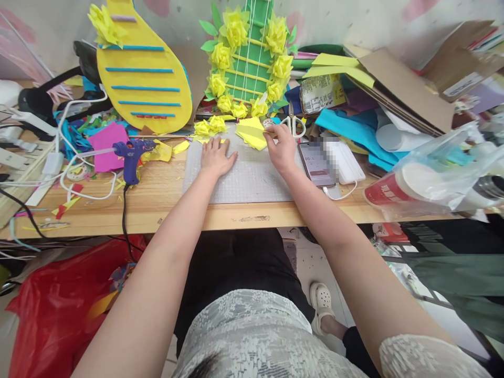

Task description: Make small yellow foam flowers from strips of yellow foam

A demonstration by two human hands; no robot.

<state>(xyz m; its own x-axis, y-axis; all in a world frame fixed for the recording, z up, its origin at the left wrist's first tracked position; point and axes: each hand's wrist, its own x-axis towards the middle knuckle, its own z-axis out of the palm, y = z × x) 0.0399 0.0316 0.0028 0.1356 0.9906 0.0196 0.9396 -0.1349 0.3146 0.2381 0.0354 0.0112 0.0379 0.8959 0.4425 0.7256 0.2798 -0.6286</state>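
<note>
My left hand (pixel 216 156) lies flat on the grey cutting mat (pixel 248 184), its fingers spread. Just beyond its fingertips are some yellow paper flowers (pixel 210 126). My right hand (pixel 282 147) is closed in a pinch at the right edge of a stack of yellow paper pieces (pixel 252 132); whether a piece is between the fingers is hard to see. Scissors (pixel 293 126) with pale handles lie right behind that hand. Behind the mat stands a green paper guitar (pixel 254 58) ringed with yellow flowers. To its left is a yellow pear-shaped instrument (pixel 144 89) with blue strips.
A purple glue gun (pixel 133 160) stands left of the mat, its cord hanging over the table edge. On the right are a phone (pixel 317 163), a white power bank (pixel 344 160) and a red cup (pixel 388 189) in plastic. Cardboard (pixel 409 89) and coloured paper pile up behind.
</note>
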